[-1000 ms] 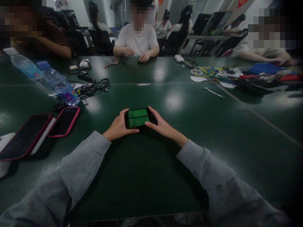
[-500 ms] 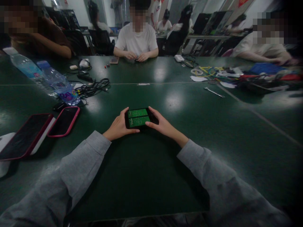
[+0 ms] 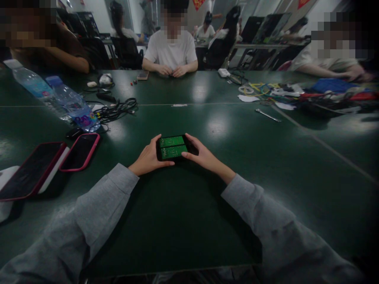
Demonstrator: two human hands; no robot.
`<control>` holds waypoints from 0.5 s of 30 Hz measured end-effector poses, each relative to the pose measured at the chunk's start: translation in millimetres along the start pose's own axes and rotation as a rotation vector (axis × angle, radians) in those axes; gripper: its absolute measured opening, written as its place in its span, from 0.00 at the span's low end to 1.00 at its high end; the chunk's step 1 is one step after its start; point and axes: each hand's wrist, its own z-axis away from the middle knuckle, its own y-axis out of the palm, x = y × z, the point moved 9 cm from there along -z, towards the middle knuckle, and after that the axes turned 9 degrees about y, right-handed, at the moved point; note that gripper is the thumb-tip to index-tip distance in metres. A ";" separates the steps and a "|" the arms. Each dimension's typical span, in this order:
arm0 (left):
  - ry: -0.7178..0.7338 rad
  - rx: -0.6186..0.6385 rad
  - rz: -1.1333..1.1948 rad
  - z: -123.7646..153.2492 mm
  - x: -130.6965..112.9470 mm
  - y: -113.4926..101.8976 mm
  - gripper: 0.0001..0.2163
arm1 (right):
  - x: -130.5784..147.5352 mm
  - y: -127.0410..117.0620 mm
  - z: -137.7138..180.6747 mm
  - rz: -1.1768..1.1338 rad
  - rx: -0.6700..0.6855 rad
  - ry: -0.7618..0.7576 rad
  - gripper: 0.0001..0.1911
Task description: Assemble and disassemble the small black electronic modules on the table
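Near the middle of the head view, I hold a flat black rectangular thing with two green circuit-board panels (image 3: 173, 146) on its face, one above the other. I cannot tell whether these are real boards or a picture on a screen. My left hand (image 3: 150, 157) grips its left end, thumb along the near edge and index finger at the far corner. On the right end is my right hand (image 3: 203, 153), closed the same way, its thumb over the near right corner. The other fingers are hidden beneath. Both hands are just over the dark green table (image 3: 171, 221).
To the left lie a dark red-edged phone (image 3: 32, 171), a pink-edged phone (image 3: 80, 152) and two plastic bottles (image 3: 74, 103). Black cables (image 3: 120, 110) lie behind them. A wrench (image 3: 268, 115) and a heap of wires (image 3: 319, 96) are at right. A person (image 3: 170, 49) sits opposite.
My hands and the thing they hold have not visibly moved. Far in the background, a standing person has shifted.
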 end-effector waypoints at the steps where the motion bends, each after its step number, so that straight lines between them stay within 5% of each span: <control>1: 0.005 -0.003 0.004 0.1 -0.3 -0.1 0.54 | 0.1 -0.1 0.2 0.001 -0.001 0.003 0.46; 15: 0.012 -0.022 0.047 -1.0 -4.0 -1.6 0.49 | 0.5 0.2 -0.4 -0.015 0.008 0.008 0.46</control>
